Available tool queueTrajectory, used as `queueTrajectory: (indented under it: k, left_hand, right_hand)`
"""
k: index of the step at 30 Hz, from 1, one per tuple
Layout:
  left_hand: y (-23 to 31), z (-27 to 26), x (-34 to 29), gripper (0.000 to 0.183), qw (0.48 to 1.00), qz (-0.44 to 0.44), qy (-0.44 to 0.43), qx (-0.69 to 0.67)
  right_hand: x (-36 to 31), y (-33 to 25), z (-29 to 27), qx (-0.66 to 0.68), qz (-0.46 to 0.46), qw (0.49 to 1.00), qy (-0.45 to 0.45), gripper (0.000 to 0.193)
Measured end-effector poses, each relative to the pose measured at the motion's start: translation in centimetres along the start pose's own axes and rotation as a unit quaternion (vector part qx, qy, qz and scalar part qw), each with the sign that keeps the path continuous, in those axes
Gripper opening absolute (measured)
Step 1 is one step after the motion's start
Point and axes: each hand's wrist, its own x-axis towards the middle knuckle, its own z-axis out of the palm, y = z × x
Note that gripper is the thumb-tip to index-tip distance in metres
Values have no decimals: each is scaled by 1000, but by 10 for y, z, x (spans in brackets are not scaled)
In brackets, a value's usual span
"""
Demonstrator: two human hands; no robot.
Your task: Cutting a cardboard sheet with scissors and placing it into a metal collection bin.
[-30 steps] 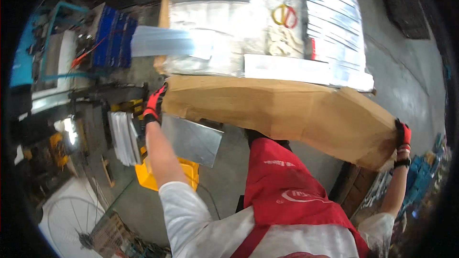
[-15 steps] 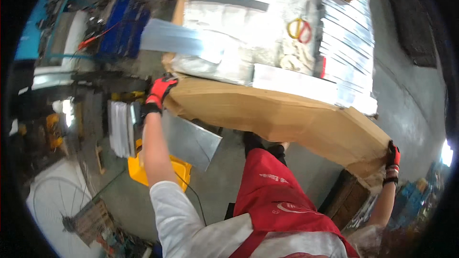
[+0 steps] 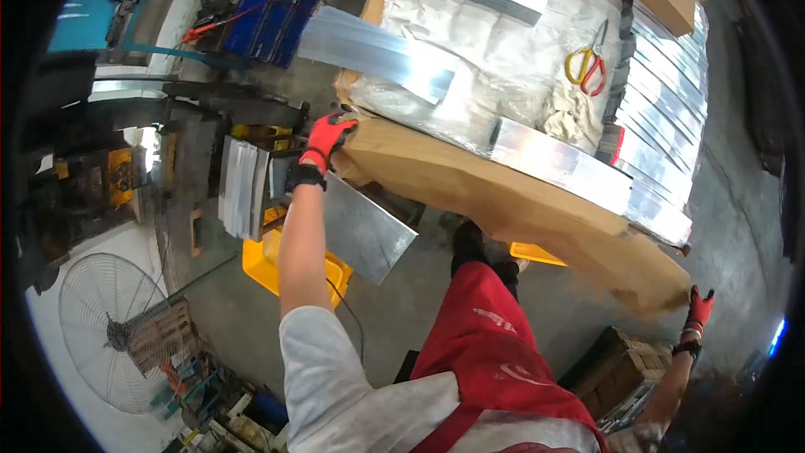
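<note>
My left hand (image 3: pixel 329 137), in a red glove, grips the left end of a long brown cardboard sheet (image 3: pixel 503 201) that hangs down the front of a pallet stack. At the lower right, my red-gloved right hand (image 3: pixel 698 309) sits at the sheet's crumpled right corner, fingers spread against it. Shiny metal sheets (image 3: pixel 560 164) wrapped in clear plastic lie on top of the stack, just above the cardboard. I wear a red apron (image 3: pixel 495 361).
Yellow-and-red scissors (image 3: pixel 587 67) lie on the plastic wrap. A loose metal sheet (image 3: pixel 362 231) leans over a yellow bin (image 3: pixel 268 264) below my left arm. Stacked metal strips (image 3: pixel 243 184), a blue machine (image 3: pixel 268 13) and a floor fan (image 3: pixel 105 327) stand at left. A wooden crate (image 3: pixel 625 365) sits lower right.
The cardboard sheet has come lower and tilted down to the right. My right hand has dropped and loosened at the corner; my left hand stays gripped on the left end.
</note>
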Motion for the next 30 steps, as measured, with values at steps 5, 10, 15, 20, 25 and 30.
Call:
queueTrajectory:
  k: [5, 10, 15, 20, 25, 30]
  left_hand:
    - [-25, 3, -53, 59, 922, -7, 186, -341]
    - [21, 78, -144, 53, 852, -85, 340, -389]
    - [8, 161, -240, 42, 925, -147, 88, -339]
    - [-2, 205, -311, 38, 825, -206, -54, -524]
    - [-11, 215, -334, 36, 782, -262, -94, -557]
    - [20, 236, -315, 35, 816, -213, -144, -518]
  right_hand:
    - [11, -161, -9, 378, -116, 918, -38, 43]
    - [15, -352, 17, 470, -210, 839, -178, 31]
    - [72, -480, 102, 250, -194, 938, -143, 31]
    - [100, -529, 187, 18, -213, 972, -100, 56]
    - [120, -523, 195, 134, -193, 934, -270, 18]
    - [59, -482, 80, 614, -34, 601, -511, 15]
